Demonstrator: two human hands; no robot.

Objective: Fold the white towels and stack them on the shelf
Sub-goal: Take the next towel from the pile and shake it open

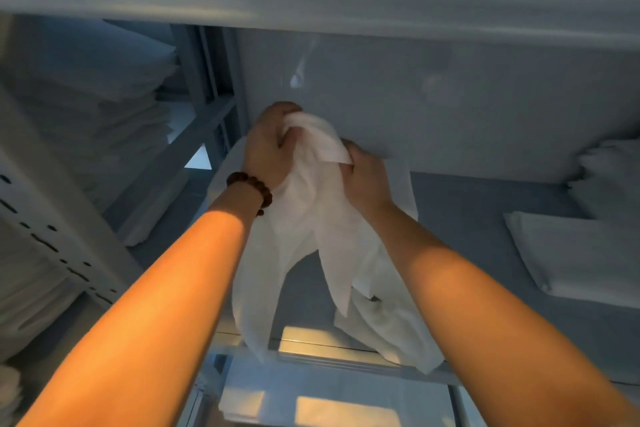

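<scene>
The left hand (273, 146), wearing a bead bracelet (251, 189), and the right hand (367, 177) both grip the bunched top of a white towel (311, 218) above the shelf (485, 218). Its loose corners hang past the shelf's front edge. Bare shelf separates it from the folded towels (588, 260) at right.

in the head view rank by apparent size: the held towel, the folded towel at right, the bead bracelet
1. held towel, largest
2. folded towel at right, though the frame edge cuts it off
3. bead bracelet, clearly smallest
</scene>
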